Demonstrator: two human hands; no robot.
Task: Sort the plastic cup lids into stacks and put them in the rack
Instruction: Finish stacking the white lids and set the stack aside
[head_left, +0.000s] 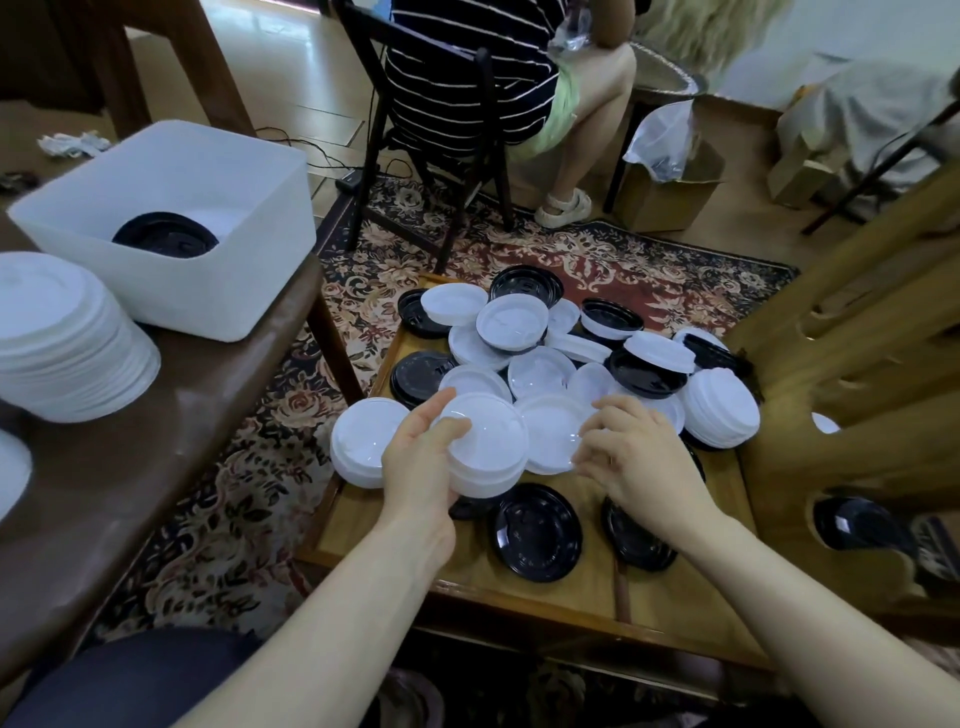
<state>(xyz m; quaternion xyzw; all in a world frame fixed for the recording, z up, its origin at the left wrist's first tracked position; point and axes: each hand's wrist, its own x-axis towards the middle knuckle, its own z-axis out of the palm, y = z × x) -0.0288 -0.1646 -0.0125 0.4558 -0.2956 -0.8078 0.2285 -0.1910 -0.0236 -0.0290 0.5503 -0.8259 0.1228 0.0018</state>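
Now white lid stack (485, 447) in left hand (421, 457)

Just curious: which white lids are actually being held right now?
The small white stack gripped by the left hand; the other white lids lie loose on the tray.

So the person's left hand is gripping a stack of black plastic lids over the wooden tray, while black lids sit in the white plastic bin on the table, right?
Not quite: the head view shows the left hand gripping a stack of white plastic lids, not black ones. The rest holds: it is over the wooden tray, and black lids do sit in the white plastic bin on the table.
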